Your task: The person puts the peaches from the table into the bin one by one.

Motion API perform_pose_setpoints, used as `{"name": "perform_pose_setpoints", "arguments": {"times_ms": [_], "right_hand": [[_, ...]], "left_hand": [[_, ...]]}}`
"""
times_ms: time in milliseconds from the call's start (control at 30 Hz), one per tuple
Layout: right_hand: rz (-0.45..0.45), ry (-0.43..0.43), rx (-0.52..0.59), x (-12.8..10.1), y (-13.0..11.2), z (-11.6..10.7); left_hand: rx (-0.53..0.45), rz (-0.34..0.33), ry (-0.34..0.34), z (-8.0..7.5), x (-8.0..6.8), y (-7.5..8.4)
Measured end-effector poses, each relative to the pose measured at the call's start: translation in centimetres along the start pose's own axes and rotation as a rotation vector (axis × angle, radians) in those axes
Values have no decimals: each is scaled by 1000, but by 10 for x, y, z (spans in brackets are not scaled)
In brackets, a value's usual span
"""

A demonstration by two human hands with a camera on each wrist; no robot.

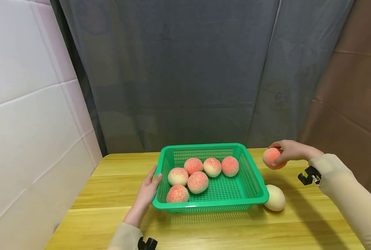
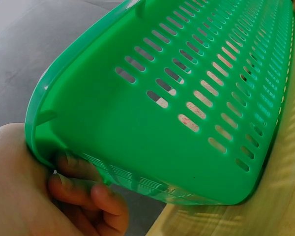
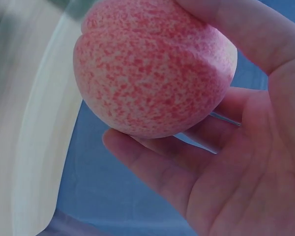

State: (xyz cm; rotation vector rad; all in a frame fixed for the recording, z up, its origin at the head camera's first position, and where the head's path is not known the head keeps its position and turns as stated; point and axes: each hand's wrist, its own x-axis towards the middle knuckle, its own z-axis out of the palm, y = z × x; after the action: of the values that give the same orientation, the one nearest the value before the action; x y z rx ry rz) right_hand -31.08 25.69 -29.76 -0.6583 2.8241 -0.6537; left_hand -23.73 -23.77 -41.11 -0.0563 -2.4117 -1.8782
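Note:
A green plastic basket (image 1: 210,204) sits on the table with several pink-speckled peaches (image 1: 198,182) inside, mostly toward its left half. At the basket's left side my left hand (image 1: 148,190) grips the rim, thumb on top and fingers curled beneath it, as the left wrist view shows. My right hand (image 1: 293,150) holds a reddish peach (image 1: 270,158) between thumb and fingers, to the right of the basket. In the right wrist view that peach (image 3: 152,73) fills the grasp, its crease facing up. A pale yellow peach (image 1: 276,198) lies against the basket's front right corner.
The wooden table (image 1: 110,194) runs back to a dark grey curtain (image 1: 179,76). White panels (image 1: 32,104) rise on the left and a brown cloth (image 1: 354,104) on the right. Each sleeve carries a small black mount.

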Motion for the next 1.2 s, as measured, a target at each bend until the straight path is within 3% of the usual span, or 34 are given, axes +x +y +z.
{"name": "perform_pose_setpoints", "arguments": {"times_ms": [667, 967, 1200], "right_hand": [[-98, -32, -21, 22, -49, -5], [-171, -132, -40, 44, -83, 14], [-207, -182, -94, 54, -94, 32]], "left_hand": [[-6, 7, 1, 5, 4, 0], [11, 20, 13, 5, 5, 4], [2, 37, 12, 10, 3, 5]]}}
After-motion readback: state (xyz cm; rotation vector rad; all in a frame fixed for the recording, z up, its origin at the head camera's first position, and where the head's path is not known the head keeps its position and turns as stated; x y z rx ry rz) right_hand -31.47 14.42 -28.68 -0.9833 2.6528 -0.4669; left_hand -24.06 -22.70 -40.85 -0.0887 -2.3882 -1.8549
